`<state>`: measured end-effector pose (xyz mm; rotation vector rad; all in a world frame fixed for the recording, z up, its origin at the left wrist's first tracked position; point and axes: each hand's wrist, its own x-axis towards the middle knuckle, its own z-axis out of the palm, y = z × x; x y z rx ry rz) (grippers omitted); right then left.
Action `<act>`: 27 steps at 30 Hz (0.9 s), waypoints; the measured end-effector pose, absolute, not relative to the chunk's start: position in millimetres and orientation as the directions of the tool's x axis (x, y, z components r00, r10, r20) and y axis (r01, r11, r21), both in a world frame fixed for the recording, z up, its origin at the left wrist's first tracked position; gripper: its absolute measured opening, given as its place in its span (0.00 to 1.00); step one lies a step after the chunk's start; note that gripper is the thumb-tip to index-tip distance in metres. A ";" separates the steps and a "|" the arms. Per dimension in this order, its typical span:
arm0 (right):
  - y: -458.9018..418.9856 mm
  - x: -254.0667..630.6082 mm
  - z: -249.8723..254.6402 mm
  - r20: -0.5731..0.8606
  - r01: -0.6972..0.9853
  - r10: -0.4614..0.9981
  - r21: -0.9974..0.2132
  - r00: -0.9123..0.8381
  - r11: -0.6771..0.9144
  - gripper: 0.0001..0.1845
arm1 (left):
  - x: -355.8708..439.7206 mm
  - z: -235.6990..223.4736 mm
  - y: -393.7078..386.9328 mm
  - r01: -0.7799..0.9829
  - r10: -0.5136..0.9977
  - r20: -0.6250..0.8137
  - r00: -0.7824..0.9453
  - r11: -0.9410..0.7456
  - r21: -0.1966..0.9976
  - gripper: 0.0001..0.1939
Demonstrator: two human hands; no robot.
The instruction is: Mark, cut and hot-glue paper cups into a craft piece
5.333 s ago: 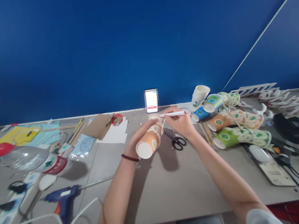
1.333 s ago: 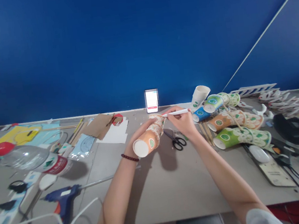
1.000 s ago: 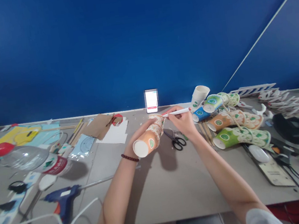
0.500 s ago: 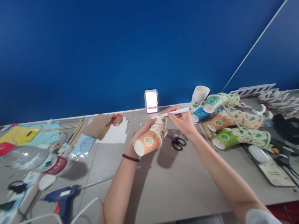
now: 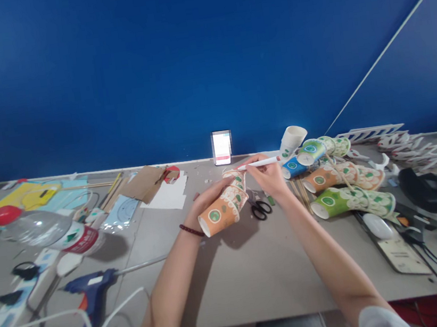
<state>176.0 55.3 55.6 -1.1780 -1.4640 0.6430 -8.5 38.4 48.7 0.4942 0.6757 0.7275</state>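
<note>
My left hand [image 5: 206, 197] is wrapped round an orange paper cup [image 5: 224, 209] with green and white patterns, held on its side above the grey table [image 5: 256, 266], its bottom turned toward me and to the left. My right hand [image 5: 269, 174] pinches a white pen with a red tip [image 5: 261, 162], and the pen's point rests at the cup's far end. A dark bead bracelet [image 5: 191, 230] circles my left wrist. Black scissors [image 5: 260, 207] lie on the table just under my right hand.
Several patterned paper cups [image 5: 346, 200] lie in a heap at the right, beside white cut-outs [image 5: 410, 151] and black cables [image 5: 435, 188]. At the left are a blue glue gun [image 5: 92, 287], a plastic bottle [image 5: 50, 231], cardboard [image 5: 146, 183] and paper. A phone [image 5: 222, 147] leans on the blue wall.
My left hand has turned and lowered the cup, so its white bottom faces less toward me and its side logo shows. The pen stays at the cup's far end.
</note>
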 end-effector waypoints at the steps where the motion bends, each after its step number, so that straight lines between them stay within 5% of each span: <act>1: 55.6 177.0 56.0 0.398 0.315 0.912 -0.881 0.095 0.352 0.05 | -7.8 50.0 37.3 -0.424 0.728 -0.368 0.578 0.653 0.627 0.21; 27: 58.2 179.8 50.0 0.408 0.330 0.912 -0.868 0.046 0.372 0.04 | -6.9 42.2 45.1 -0.421 0.713 -0.317 0.625 0.650 0.633 0.17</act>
